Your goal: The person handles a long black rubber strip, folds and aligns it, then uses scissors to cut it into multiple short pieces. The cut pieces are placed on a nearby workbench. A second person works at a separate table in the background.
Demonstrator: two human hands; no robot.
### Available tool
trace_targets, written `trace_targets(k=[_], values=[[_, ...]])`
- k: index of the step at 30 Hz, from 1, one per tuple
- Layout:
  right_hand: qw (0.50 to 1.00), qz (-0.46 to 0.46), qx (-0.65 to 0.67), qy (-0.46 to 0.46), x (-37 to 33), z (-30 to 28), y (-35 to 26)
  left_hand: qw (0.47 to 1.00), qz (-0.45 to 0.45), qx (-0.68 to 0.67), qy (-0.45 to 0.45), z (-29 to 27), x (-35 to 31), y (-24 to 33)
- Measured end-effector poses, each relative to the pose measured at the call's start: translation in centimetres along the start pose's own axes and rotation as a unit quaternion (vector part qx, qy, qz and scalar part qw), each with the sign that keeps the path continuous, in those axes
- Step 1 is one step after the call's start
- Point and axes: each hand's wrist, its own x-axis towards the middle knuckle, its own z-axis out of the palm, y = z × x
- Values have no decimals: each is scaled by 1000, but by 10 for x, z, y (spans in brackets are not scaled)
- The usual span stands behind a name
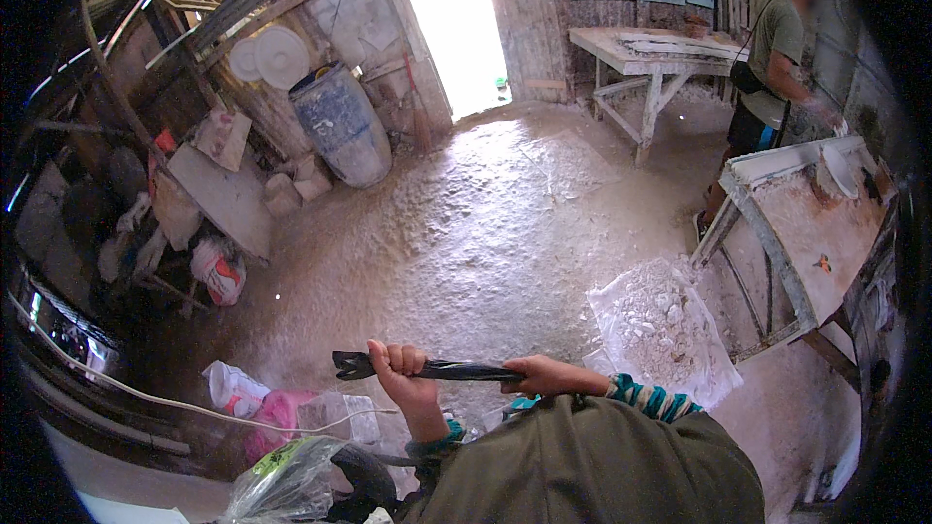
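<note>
Level across my front stretches a long, shiny black strip (468,371), twisted and folded like a rolled plastic bag. My left hand (406,380) is closed round it near its left end, thumb upward, and a flattened, flared end sticks out past the fist. At the other end my right hand (546,376) grips it with the fingers wrapped over. The stretch between both hands looks taut. Below my left hand lie a clear plastic bag (286,481), a pink bag (272,423) and a white bag (233,388).
A white cord (155,396) runs in from the left. To the right, a white sheet (670,330) with pale rubble lies by a wooden table (791,243), where another person (777,49) stands. A blue drum (342,126) stands beside the bright doorway (454,19); a second table (650,53) is at the back.
</note>
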Motion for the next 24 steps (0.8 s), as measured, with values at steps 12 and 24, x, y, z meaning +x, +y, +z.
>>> trace_targets(k=[12, 24], values=[[988, -125, 89, -6, -2, 4, 7, 997, -44, -65, -17, -16, 12, 6], [996, -55, -56, -43, -11, -7, -20, 994, -81, -67, -31, -36, 18, 6]])
